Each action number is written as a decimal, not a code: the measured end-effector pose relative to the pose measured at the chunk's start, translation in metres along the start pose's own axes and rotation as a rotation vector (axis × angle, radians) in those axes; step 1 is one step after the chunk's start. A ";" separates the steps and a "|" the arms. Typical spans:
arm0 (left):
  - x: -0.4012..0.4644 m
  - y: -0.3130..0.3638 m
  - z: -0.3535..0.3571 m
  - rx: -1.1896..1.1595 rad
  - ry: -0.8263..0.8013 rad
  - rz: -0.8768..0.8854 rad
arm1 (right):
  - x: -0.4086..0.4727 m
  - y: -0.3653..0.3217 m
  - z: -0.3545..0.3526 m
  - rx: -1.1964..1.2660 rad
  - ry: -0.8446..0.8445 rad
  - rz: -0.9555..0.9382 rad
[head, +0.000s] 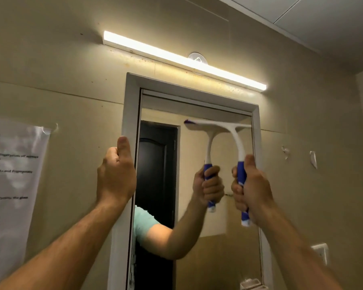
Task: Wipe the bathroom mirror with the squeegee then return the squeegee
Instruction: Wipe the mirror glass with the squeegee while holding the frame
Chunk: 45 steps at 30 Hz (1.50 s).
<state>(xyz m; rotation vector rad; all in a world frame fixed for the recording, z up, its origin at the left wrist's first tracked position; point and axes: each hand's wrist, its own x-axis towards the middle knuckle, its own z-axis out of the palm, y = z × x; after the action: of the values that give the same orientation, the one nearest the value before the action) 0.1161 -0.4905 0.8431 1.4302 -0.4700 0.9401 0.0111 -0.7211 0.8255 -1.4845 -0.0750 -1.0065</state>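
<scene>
Right hand (250,191), fingers wrapped around the blue grip of a light, rigid plastic squeegee (238,147), presses its blade high on the mirror (197,243), centre-right; left hand (115,174) grips the mirror frame (130,114).

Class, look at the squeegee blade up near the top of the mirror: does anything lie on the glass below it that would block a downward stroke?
Nothing visible does. The right hand grips the squeegee, whose blade sits near the top of the mirror. The glass below shows only reflections. The left hand holds the mirror frame at its left edge, off the path.
</scene>
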 end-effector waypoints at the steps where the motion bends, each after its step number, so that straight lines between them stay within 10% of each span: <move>1: 0.001 -0.001 0.000 0.001 0.005 -0.005 | 0.010 -0.009 0.004 0.006 0.013 -0.003; 45: -0.033 -0.028 -0.007 0.117 0.028 -0.027 | -0.094 0.081 -0.035 -0.043 -0.010 0.338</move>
<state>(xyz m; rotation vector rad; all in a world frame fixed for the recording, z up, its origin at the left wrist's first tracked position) 0.1169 -0.4895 0.7992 1.5237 -0.3791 0.9777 -0.0174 -0.7203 0.7002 -1.4811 0.1869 -0.7307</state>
